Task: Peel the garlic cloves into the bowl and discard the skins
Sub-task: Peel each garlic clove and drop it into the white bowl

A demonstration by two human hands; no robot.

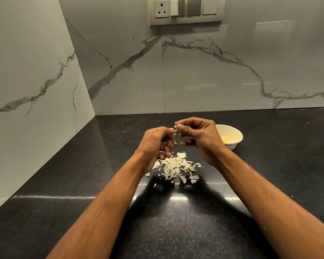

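Both hands are raised above the black counter, fingertips meeting. My left hand (158, 144) and my right hand (198, 135) together pinch a small garlic clove (175, 128), mostly hidden by the fingers; a bit of pale skin shows at its top. Below the hands lies a pile of torn garlic skins (173, 168) with a few unpeeled cloves (188, 167) at its right side. A small white bowl (236, 136) stands to the right behind my right hand, with several peeled yellowish cloves (226, 139) inside.
The dark speckled counter (176, 221) runs into a corner of marble-look wall on the left and back. A switch and socket panel (185, 10) is on the back wall above.
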